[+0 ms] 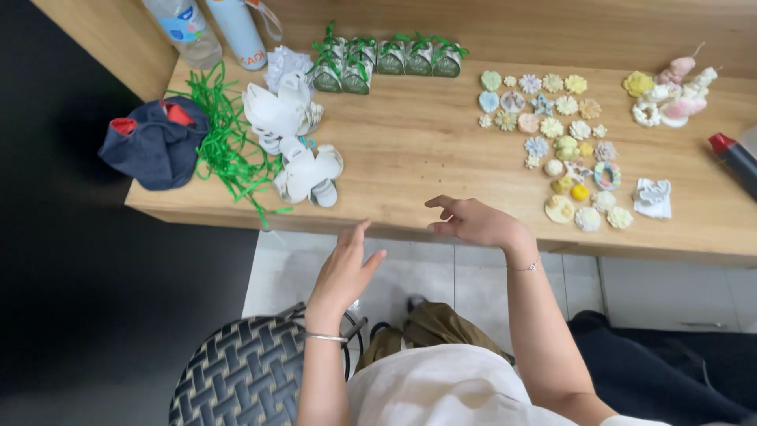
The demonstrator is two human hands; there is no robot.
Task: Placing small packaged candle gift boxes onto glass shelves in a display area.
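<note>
Your left hand (344, 272) hangs just before the front edge of the wooden counter (410, 150), fingers loosely spread and holding nothing; your right hand (475, 222) hovers over the same edge, fingers half curled, its grip also empty. The things nearest to your hands are the white folded paper boxes (296, 138), which lie in a loose pile on the left part of the counter, beside a tangle of green ribbon (225, 138). I judge these boxes to be very light and thin, easy to crush or bend, so you would better take one by its folded side walls, with a soft pinch, and not by the flaps. The ribbon is limp and will drag other strands with it. On the right part lies a group of small pastel moulded flowers (552, 126), well apart from both hands; they look stiff and perhaps brittle, but you cannot tell from here if they are soap, wax or plaster. At the back stands a row of closed small boxes with green bows (394, 57). The two bottles (217, 28) at the back left are cut off by the picture's top, a dark tool with red cap (733, 158) is cut off at the right, and what is inside the dark blue cloth bag (154, 146) is hidden.
</note>
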